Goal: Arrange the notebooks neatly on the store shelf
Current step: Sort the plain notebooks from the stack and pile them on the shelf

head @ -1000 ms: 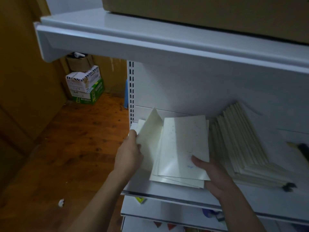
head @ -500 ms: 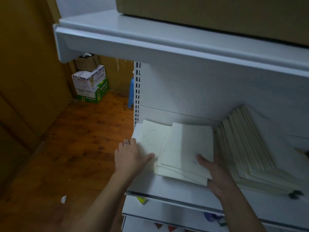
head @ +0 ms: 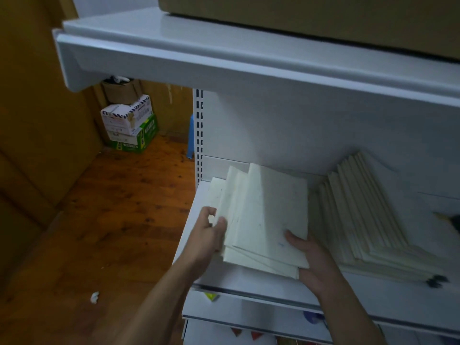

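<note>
Several cream notebooks [head: 268, 215] lie in a loose, fanned pile at the left end of the white shelf [head: 249, 282]. My left hand [head: 207, 235] pinches the left edge of the pile between thumb and fingers. My right hand [head: 311, 260] holds the pile's near right corner, thumb on top of the uppermost cover and fingers under it. To the right, a second row of cream notebooks [head: 361, 212] leans slanted against the back panel.
A white upper shelf [head: 224, 63] overhangs, with a brown cardboard box [head: 323, 13] on it. Dark objects [head: 438, 280] lie at the shelf's right. Stacked cartons [head: 129, 123] stand on the wooden floor [head: 112, 207] at the left. A lower shelf holds colourful items.
The left notebooks, lying flat half a second ago, are now lifted and gathered against the pile by my left hand. The view has shifted slightly left.
</note>
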Demonstrator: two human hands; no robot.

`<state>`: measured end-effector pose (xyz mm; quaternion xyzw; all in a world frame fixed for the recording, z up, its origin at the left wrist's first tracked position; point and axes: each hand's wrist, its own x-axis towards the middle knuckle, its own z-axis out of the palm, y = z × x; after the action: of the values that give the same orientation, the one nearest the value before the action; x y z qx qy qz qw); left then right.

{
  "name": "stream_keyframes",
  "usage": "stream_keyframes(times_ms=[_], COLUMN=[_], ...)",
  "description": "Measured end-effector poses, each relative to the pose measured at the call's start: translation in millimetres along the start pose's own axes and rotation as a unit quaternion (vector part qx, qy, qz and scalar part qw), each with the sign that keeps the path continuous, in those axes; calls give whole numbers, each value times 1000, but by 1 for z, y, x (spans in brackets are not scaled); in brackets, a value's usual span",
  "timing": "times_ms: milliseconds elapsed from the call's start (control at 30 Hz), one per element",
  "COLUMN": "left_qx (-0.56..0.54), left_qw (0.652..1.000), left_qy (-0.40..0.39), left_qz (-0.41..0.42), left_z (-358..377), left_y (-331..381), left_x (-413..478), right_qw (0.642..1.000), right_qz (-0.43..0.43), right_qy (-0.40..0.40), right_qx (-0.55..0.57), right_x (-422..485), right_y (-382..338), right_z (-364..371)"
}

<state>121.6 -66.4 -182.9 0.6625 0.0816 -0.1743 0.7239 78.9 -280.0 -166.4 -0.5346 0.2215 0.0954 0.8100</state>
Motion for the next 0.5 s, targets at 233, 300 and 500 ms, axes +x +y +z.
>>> stream_keyframes(times_ms=[233,300,500], left_qx=[286,506,501], left_qw=[948,833,854], left_qy=[84,174,141], left_qz=[110,145,4], left_z=[0,-9,-25], left_y=[-14,-18,-14], left_x=[4,16,37], right_qw=[999,999,998], right_qz=[-35,-44,-39], right_qy=[8,23,38], right_qx=[-21,3,42], right_x=[-1,-2,-4], right_y=[-4,-7,-8], right_z=[-6,-8,-20])
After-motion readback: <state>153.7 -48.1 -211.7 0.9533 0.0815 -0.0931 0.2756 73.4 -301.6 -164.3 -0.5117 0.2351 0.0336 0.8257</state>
